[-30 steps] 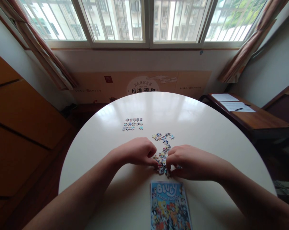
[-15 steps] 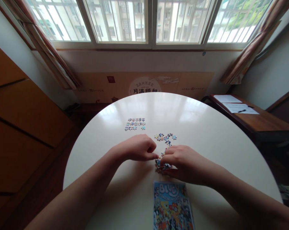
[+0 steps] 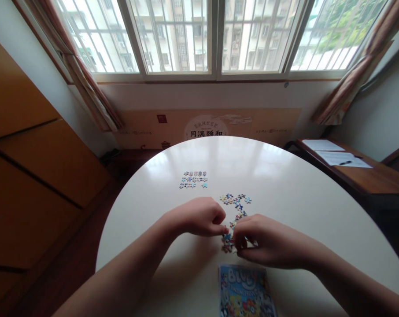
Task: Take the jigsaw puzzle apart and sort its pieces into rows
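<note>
My left hand point(image 3: 206, 218) is closed, with its fingers curled and its thumb and forefinger tips at the left edge of a cluster of jigsaw puzzle pieces point(image 3: 226, 243). Whatever those tips may hold is too small to make out. Over the right side of that cluster, my right hand point(image 3: 264, 242) is bent into a pinch. Its fingertips are down among the pieces and seem to grip one, partly hidden by the fingers. More loose jigsaw pieces point(image 3: 230, 199) trail up the white round table point(image 3: 268, 171) beyond both hands.
Several puzzle pieces lie in rows point(image 3: 194, 179) at the far left. Close to me is a colourful "Bluey" picture sheet point(image 3: 245, 290). A wooden side table point(image 3: 384, 176) with papers point(image 3: 343, 158) and a pen stands to the right. Windows and a printed board are beyond the table.
The camera view has shifted, so everything sits lower and further right. My right hand's fingers have curled more, uncovering part of the cluster. My left hand stays at the cluster's edge.
</note>
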Demonstrator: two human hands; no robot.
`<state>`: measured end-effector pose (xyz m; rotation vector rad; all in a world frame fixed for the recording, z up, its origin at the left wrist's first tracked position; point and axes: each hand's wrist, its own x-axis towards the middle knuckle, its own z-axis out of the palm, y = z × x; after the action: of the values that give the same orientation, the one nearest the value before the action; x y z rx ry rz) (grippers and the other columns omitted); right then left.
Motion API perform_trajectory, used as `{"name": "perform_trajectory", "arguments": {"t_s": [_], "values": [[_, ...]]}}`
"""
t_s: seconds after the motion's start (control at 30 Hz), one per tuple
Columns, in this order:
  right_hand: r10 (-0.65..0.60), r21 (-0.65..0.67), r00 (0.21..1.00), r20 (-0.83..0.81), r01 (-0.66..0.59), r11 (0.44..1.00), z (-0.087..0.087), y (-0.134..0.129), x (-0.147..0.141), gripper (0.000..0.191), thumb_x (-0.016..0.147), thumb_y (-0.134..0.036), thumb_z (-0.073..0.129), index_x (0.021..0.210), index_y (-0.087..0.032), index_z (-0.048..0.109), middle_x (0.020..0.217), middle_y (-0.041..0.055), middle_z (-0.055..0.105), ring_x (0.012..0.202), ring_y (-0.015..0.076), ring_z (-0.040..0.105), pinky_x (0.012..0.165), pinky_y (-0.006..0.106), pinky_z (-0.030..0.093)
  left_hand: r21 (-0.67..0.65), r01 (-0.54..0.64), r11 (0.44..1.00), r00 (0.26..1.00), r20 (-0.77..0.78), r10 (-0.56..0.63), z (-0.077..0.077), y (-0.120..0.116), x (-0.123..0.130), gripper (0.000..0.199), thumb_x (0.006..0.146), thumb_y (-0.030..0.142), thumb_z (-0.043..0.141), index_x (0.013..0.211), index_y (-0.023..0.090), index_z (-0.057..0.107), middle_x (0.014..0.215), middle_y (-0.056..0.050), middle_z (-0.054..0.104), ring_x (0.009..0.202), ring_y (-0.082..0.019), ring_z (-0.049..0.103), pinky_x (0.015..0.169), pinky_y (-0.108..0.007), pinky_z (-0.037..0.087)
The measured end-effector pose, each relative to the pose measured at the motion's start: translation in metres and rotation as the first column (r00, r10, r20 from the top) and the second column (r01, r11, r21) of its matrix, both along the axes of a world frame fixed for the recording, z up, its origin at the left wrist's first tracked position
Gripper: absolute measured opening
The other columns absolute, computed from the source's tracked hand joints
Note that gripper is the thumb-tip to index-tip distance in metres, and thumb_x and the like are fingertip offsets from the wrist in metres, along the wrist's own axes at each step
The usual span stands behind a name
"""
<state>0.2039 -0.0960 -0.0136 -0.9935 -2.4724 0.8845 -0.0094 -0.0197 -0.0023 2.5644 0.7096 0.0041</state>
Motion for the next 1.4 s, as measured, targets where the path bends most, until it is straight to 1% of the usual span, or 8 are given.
{"name": "perform_trajectory", "arguments": {"t_s": [0.17, 0.3, 0.5, 0.67, 0.8, 1.1, 1.23, 1.4], "values": [[-0.201, -0.088, 0.959, -0.202, 0.187, 0.978, 0.0, 0.01, 0.005, 0.008, 0.078, -0.011, 0.062, 0.077, -0.018, 0.065, 0.067, -0.0032, 0.061, 0.061, 0.0089, 0.052, 0.057, 0.022, 0.041, -0.099, 0.038, 0.994, 0.978, 0.208, -0.017, -0.001, 0.004, -0.001, 0.01, 0.083, 0.027, 0.061, 0.082, 0.017, 0.065, 0.073, 0.001, 0.061, 0.065, -0.01, 0.053, 0.06, -0.023, 0.041], [-0.333, -0.152, 0.879, -0.341, 0.298, 0.942, -0.002, 0.015, 0.005, 0.006, 0.084, -0.022, 0.065, 0.081, -0.017, 0.066, 0.068, -0.0013, 0.061, 0.061, 0.0102, 0.051, 0.056, 0.023, 0.039, -0.247, 0.05, 0.968, 0.928, 0.37, 0.046, -0.005, 0.001, 0.004, 0.018, 0.083, 0.022, 0.062, 0.099, 0.016, 0.067, 0.085, -0.004, 0.068, 0.072, -0.012, 0.061, 0.064, -0.022, 0.048], [-0.428, -0.307, 0.797, -0.427, 0.318, 0.897, -0.008, 0.02, 0.005, 0.015, 0.083, -0.03, 0.07, 0.082, -0.016, 0.065, 0.07, 0.0008, 0.062, 0.065, 0.0126, 0.053, 0.058, 0.025, 0.04, -0.296, -0.097, 0.95, 0.835, 0.496, 0.24, -0.015, 0.001, 0.012, 0.018, 0.083, 0.031, 0.068, 0.085, 0.014, 0.069, 0.067, 0.0, 0.064, 0.06, -0.009, 0.057, 0.056, -0.02, 0.045], [-0.449, -0.394, 0.772, -0.45, 0.28, 0.875, -0.013, 0.023, 0.005, 0.017, 0.083, -0.033, 0.07, 0.084, -0.016, 0.065, 0.075, 0.0027, 0.065, 0.067, 0.0135, 0.057, 0.058, 0.025, 0.042, -0.41, -0.173, 0.895, 0.804, 0.467, 0.369, -0.016, 0.003, 0.013, 0.017, 0.083, 0.031, 0.068, 0.087, 0.014, 0.07, 0.059, 0.002, 0.06, 0.053, -0.009, 0.055, 0.047, -0.019, 0.044], [-0.439, -0.297, 0.811, -0.386, 0.341, 0.892, -0.011, 0.021, 0.006, 0.019, 0.087, -0.035, 0.066, 0.086, -0.017, 0.068, 0.077, 0.0043, 0.068, 0.069, 0.0143, 0.06, 0.06, 0.026, 0.044, -0.456, -0.167, 0.874, 0.821, 0.427, 0.379, -0.01, 0.003, 0.012, 0.021, 0.085, 0.034, 0.065, 0.087, 0.014, 0.072, 0.062, -0.001, 0.062, 0.055, -0.011, 0.057, 0.045, -0.019, 0.044], [-0.407, -0.109, 0.885, -0.227, 0.392, 0.913, -0.005, 0.02, 0.009, 0.015, 0.089, -0.031, 0.061, 0.085, -0.019, 0.07, 0.073, 0.001, 0.067, 0.063, 0.0113, 0.056, 0.057, 0.024, 0.042, -0.205, -0.082, 0.975, 0.93, 0.337, 0.149, -0.004, 0.007, 0.004, 0.02, 0.087, 0.032, 0.063, 0.085, 0.015, 0.075, 0.071, -0.003, 0.07, 0.064, -0.011, 0.059, 0.061, -0.023, 0.044], [-0.262, -0.091, 0.964, -0.032, 0.258, 0.962, 0.01, 0.019, 0.022, 0.011, 0.086, -0.024, 0.061, 0.081, -0.018, 0.069, 0.067, -0.0008, 0.064, 0.06, 0.0109, 0.054, 0.056, 0.024, 0.04, -0.085, 0.004, 0.996, 0.992, 0.129, 0.007, 0.0, 0.004, -0.002, 0.019, 0.084, 0.035, 0.067, 0.077, 0.018, 0.073, 0.067, 0.0, 0.066, 0.058, -0.009, 0.053, 0.057, -0.023, 0.037], [0.022, -0.176, 0.988, 0.154, 0.006, 0.984, 0.024, 0.01, 0.035, 0.01, 0.08, -0.015, 0.062, 0.078, -0.019, 0.071, 0.063, -0.0027, 0.062, 0.055, 0.0098, 0.051, 0.051, 0.021, 0.036, -0.041, -0.017, 0.999, 0.999, -0.037, 0.016, 0.003, 0.002, -0.004, 0.023, 0.078, 0.038, 0.073, 0.068, 0.018, 0.067, 0.061, 0.002, 0.06, 0.053, -0.009, 0.047, 0.051, -0.025, 0.03]]}}
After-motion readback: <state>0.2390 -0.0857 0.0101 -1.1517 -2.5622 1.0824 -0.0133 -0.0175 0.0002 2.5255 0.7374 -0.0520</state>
